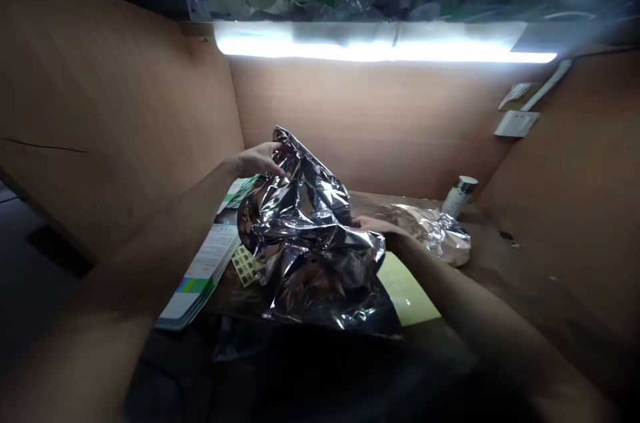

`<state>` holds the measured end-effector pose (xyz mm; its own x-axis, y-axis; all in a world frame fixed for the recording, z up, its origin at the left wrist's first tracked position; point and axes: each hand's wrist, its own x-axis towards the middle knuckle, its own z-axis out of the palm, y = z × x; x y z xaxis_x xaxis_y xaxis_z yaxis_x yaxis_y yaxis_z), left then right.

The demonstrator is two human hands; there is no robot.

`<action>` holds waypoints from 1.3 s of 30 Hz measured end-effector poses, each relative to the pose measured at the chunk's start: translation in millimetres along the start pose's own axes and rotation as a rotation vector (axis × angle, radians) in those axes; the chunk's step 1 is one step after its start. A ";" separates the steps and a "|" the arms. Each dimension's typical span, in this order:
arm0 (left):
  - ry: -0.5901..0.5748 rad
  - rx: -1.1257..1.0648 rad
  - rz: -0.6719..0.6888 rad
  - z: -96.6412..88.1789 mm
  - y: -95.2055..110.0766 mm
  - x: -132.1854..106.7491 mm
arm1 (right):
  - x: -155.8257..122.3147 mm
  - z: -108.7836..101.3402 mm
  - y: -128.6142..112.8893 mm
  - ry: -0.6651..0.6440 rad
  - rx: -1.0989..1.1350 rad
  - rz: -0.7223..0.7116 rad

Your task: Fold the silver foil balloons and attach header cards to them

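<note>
A large crumpled silver foil bag (307, 236) stands up in the middle of the wooden desk (500, 276). My left hand (257, 160) grips its top edge at the upper left, fingers pinched on the foil. My right hand (377, 224) rests against the bag's right side, and the foil partly hides its fingers. A second, flatter piece of crumpled foil (435, 230) lies just behind my right hand.
A stack of printed sheets (210, 263) lies left of the bag, with a small yellow patterned card (245, 266) beside it. A yellow-green sheet (407, 290) lies under the bag. A small metal-capped bottle (457, 196) stands at the back right. Wooden walls enclose the desk, and a strip light (385, 50) glows above.
</note>
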<state>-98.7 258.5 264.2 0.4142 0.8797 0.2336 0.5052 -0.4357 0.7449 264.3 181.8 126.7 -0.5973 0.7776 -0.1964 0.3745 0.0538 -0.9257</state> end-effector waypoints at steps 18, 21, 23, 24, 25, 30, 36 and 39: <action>-0.164 0.658 0.244 165.1 19.4 -1.4 | 64.2 -84.0 -11.1 0.608 -0.698 0.114; -0.383 0.679 0.151 216.4 -2.8 -4.4 | 65.9 -90.7 -18.9 0.611 -0.737 0.174; -0.411 0.683 0.122 241.5 -22.6 -6.8 | 63.1 -93.0 -22.4 0.610 -0.731 0.213; -0.425 0.682 0.111 251.4 -32.7 -8.4 | 59.0 -94.3 -22.8 0.609 -0.719 0.236; -0.436 0.679 0.103 259.5 -42.4 -10.2 | 51.9 -96.1 -21.8 0.606 -0.702 0.265; -0.385 0.642 0.121 281.6 -77.8 -17.6 | -39.8 -90.7 12.9 0.514 -0.651 0.471; -0.230 0.585 0.235 288.5 -83.7 -20.4 | -176.9 31.3 98.5 0.519 -0.716 0.557; -0.183 0.557 0.301 286.8 -77.6 -25.9 | -199.4 90.6 113.3 0.591 -0.616 0.296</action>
<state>68.5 214.9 21.0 0.6960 0.6787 0.2344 0.6430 -0.7344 0.2172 361.6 -23.9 31.7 -0.0181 0.9989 -0.0440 0.8703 -0.0059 -0.4925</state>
